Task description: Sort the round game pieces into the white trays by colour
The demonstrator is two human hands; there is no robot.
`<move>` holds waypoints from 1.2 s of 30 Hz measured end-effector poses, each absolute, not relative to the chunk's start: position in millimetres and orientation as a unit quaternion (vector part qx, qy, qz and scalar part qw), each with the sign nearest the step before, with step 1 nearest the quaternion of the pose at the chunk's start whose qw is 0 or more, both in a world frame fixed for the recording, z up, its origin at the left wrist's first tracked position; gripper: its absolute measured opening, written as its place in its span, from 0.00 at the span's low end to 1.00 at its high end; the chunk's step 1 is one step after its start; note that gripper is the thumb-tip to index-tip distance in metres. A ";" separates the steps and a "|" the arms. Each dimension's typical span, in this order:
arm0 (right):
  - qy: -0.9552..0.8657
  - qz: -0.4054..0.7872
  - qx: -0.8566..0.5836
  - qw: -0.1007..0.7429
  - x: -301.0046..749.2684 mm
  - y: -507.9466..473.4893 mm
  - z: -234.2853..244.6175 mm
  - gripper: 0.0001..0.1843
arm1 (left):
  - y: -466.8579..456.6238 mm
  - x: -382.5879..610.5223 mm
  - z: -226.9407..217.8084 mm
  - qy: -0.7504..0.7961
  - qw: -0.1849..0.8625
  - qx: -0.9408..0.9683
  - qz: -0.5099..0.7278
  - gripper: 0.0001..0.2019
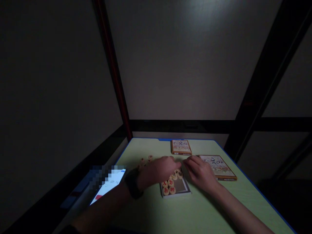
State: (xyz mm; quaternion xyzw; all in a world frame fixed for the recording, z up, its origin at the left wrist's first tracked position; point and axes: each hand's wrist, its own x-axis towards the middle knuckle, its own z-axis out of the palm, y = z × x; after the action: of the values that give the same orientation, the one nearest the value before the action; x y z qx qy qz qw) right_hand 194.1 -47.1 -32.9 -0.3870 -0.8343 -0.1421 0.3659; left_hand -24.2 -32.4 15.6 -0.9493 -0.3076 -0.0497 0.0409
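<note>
A shallow white box [179, 194] lies on the table, holding round wooden Chinese chess pieces [172, 189] with red and dark characters. Part of its inside, at the near right, shows bare. Over the far left of the box reaches my left hand [162, 169], with a dark watch on the wrist. Its fingers are closed at the tips, and whatever they pinch is hidden. Close by the box's right side is my right hand [200, 172], fingers bent and drawn together; I cannot make out anything in them. More loose chess pieces [150, 158] lie beyond my left wrist, partly covered.
A printed box lid [219, 165] lies right of my right hand, and a smaller flat printed box [181, 147] is at the back. A lit phone or tablet [110, 183] lies at the left edge. Behind the blue-edged table [146, 146] stands a grey wall.
</note>
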 end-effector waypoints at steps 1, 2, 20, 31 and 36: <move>-0.832 -0.142 -0.392 0.367 194.8 -46.4 -33.4 0.13 | -45.3 -14.6 12.5 -0.272 0.056 -0.959 -0.055 0.09; -0.830 -0.143 -0.396 0.366 195.6 -45.6 -34.0 0.13 | -56.0 -6.2 10.0 -0.243 0.075 -0.965 -0.058 0.08; -0.887 0.076 -0.435 0.137 186.4 -71.2 -3.8 0.09 | -60.5 -9.1 26.7 -0.327 0.059 -0.942 -0.042 0.06; -0.873 0.001 -0.488 0.001 162.5 -79.2 -8.7 0.09 | -49.4 -28.2 18.8 -0.437 -0.084 -0.871 -0.208 0.03; -0.873 0.023 -0.487 0.017 164.8 -76.5 -9.7 0.08 | -46.5 -28.9 10.6 -0.433 -0.131 -0.865 -0.217 0.08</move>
State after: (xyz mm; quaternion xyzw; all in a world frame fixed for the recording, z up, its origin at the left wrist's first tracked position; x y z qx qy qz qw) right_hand 164.8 -76.5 -9.7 -0.4870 -0.8729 0.0234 0.0169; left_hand -28.9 -46.5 10.6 -0.8648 -0.4334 -0.2174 -0.1306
